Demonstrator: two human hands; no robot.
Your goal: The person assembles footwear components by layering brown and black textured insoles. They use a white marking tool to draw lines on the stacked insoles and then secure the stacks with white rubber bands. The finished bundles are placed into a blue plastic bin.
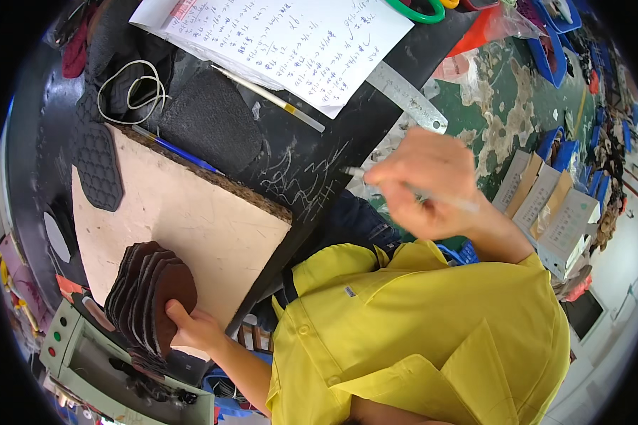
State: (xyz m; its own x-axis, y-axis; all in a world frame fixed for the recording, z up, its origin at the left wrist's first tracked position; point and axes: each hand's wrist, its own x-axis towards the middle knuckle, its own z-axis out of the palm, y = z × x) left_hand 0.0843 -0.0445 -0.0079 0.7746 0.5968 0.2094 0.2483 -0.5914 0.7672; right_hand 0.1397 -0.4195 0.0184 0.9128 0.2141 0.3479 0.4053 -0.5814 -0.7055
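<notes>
My left hand (pixel 195 331) grips a fanned stack of dark brown leather pieces (pixel 149 297) with rounded ends. The thumb lies on the top piece, and the other fingers are hidden. The stack is at the near left part of a pale board (pixel 184 212). My right hand (pixel 429 184) is raised past the right edge of the black table, closed around a thin whitish pen (pixel 354 171). Its tip points left, toward light scribbled marks (pixel 301 180) on the black surface. The pen and hand are slightly blurred.
Handwritten paper sheets (pixel 276 49) lie at the far side beside a metal ruler (pixel 407 95). A white pen (pixel 269 98), a blue pen (pixel 181 152), a black leather piece (pixel 209 117) and a quilted black piece (pixel 98 166) lie around the board. A green machine (pixel 120 368) stands near left.
</notes>
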